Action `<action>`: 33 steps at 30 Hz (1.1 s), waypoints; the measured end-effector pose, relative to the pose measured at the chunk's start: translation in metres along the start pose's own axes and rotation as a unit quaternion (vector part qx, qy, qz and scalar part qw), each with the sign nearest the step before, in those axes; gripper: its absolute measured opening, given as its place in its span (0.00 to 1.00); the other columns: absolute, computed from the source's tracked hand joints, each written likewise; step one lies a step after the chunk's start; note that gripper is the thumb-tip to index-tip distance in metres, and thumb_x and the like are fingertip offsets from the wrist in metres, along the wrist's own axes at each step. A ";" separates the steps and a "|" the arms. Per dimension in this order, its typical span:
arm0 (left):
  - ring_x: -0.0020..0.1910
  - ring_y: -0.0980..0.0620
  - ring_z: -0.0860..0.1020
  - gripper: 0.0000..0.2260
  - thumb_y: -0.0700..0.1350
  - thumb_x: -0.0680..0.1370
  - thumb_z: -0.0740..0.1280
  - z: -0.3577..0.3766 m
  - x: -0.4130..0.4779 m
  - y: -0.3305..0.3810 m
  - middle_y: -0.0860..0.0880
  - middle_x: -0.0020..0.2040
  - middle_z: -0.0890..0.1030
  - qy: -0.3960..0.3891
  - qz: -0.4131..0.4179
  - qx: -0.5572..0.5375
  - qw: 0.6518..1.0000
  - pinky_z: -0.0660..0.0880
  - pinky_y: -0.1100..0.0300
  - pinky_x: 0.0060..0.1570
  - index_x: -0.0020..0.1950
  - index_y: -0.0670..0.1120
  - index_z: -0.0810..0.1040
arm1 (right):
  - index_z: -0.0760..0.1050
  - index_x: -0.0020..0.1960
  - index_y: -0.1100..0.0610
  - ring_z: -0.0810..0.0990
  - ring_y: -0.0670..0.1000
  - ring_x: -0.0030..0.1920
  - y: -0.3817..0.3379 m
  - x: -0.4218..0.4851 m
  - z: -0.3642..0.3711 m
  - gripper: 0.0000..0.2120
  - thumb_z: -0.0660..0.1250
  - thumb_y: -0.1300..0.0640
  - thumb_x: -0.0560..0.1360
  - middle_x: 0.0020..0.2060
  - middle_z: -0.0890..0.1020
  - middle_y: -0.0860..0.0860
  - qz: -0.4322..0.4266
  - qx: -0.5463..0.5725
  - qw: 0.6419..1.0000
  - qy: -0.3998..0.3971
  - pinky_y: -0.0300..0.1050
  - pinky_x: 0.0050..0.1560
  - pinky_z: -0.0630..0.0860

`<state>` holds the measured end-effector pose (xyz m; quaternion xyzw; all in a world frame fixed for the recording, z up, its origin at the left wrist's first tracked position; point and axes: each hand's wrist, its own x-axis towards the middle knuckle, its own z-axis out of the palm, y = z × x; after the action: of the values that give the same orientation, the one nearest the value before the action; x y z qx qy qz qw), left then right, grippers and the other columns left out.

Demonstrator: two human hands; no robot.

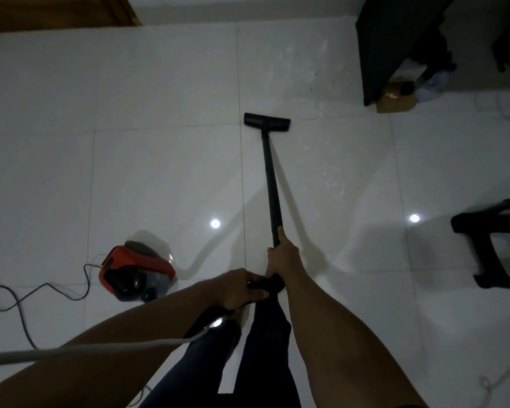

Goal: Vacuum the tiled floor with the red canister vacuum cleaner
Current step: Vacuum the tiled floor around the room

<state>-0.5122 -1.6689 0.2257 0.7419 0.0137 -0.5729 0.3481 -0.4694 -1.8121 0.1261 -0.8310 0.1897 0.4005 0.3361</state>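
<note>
One vacuum [136, 269], one wand [273, 178], gripped by the right hand [281, 254]; the left hand [237, 290] grips its handle [267, 284]. Glossy tiles [159, 142], two glints [215, 223].

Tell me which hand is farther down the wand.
The right hand, gripping the wand itself; the left hand holds the handle behind it.

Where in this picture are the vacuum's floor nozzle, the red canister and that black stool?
Floor nozzle [267, 122]: head view, middle of the black head.
Red canister [124, 256]: head view, its red shell.
Black stool [468, 225]: head view, its top rim.
</note>
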 end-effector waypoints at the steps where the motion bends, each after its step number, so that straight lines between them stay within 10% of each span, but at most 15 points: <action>1: 0.34 0.65 0.72 0.22 0.55 0.82 0.63 -0.010 0.005 0.008 0.49 0.55 0.82 0.004 -0.004 -0.006 1.000 0.70 0.74 0.33 0.76 0.51 0.68 | 0.48 0.80 0.44 0.79 0.54 0.49 -0.007 0.009 -0.009 0.35 0.62 0.58 0.80 0.59 0.79 0.57 -0.002 -0.003 1.000 -0.004 0.48 0.54 0.79; 6: 0.41 0.61 0.76 0.22 0.56 0.81 0.64 -0.062 0.031 0.041 0.51 0.58 0.81 0.012 0.001 -0.018 1.000 0.72 0.66 0.45 0.74 0.54 0.71 | 0.48 0.80 0.43 0.81 0.56 0.50 -0.044 0.052 -0.052 0.34 0.61 0.56 0.81 0.58 0.79 0.58 -0.017 -0.028 0.999 0.000 0.52 0.53 0.80; 11: 0.31 0.65 0.76 0.21 0.57 0.81 0.63 -0.103 0.053 0.059 0.51 0.53 0.82 0.028 -0.023 -0.071 0.997 0.72 0.72 0.35 0.74 0.56 0.69 | 0.48 0.81 0.44 0.80 0.56 0.53 -0.088 0.091 -0.087 0.33 0.61 0.55 0.82 0.59 0.79 0.58 -0.037 -0.076 0.996 -0.005 0.50 0.52 0.78; 16: 0.72 0.43 0.68 0.37 0.77 0.70 0.59 -0.144 0.083 0.036 0.42 0.75 0.68 0.044 -0.030 -0.036 0.998 0.65 0.45 0.73 0.75 0.62 0.66 | 0.48 0.81 0.44 0.80 0.57 0.53 -0.133 0.119 -0.097 0.32 0.60 0.55 0.82 0.58 0.79 0.58 -0.026 -0.083 0.996 -0.004 0.53 0.54 0.78; 19: 0.76 0.38 0.61 0.52 0.83 0.62 0.57 -0.169 0.108 0.012 0.38 0.78 0.60 0.045 -0.051 -0.042 0.997 0.62 0.41 0.74 0.79 0.57 0.59 | 0.48 0.81 0.44 0.80 0.57 0.53 -0.163 0.131 -0.100 0.32 0.60 0.55 0.82 0.58 0.80 0.57 -0.028 -0.084 0.996 0.000 0.51 0.52 0.78; 21: 0.76 0.42 0.62 0.44 0.79 0.67 0.58 -0.207 0.085 0.038 0.40 0.78 0.61 0.033 -0.046 -0.051 0.997 0.60 0.46 0.75 0.78 0.58 0.62 | 0.48 0.81 0.44 0.80 0.56 0.53 -0.184 0.145 -0.103 0.32 0.60 0.55 0.82 0.58 0.80 0.57 -0.021 -0.071 0.997 0.000 0.50 0.52 0.78; 27: 0.49 0.52 0.82 0.22 0.54 0.82 0.63 -0.294 0.066 0.069 0.46 0.61 0.80 0.038 0.004 -0.088 0.995 0.71 0.75 0.33 0.76 0.52 0.68 | 0.48 0.81 0.45 0.80 0.57 0.53 -0.250 0.185 -0.115 0.33 0.61 0.56 0.81 0.59 0.79 0.58 -0.028 -0.068 0.997 0.000 0.49 0.53 0.77; 33: 0.31 0.61 0.74 0.23 0.54 0.82 0.64 -0.363 0.095 0.093 0.54 0.40 0.77 0.042 -0.001 -0.102 0.994 0.69 0.75 0.26 0.76 0.50 0.68 | 0.49 0.81 0.43 0.79 0.56 0.56 -0.299 0.238 -0.145 0.33 0.61 0.55 0.81 0.62 0.78 0.57 -0.016 -0.050 0.999 0.003 0.47 0.54 0.75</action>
<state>-0.1354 -1.5824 0.2276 0.7256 0.0876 -0.5374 0.4208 -0.0721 -1.7164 0.1246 -0.8509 0.1574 0.4014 0.3001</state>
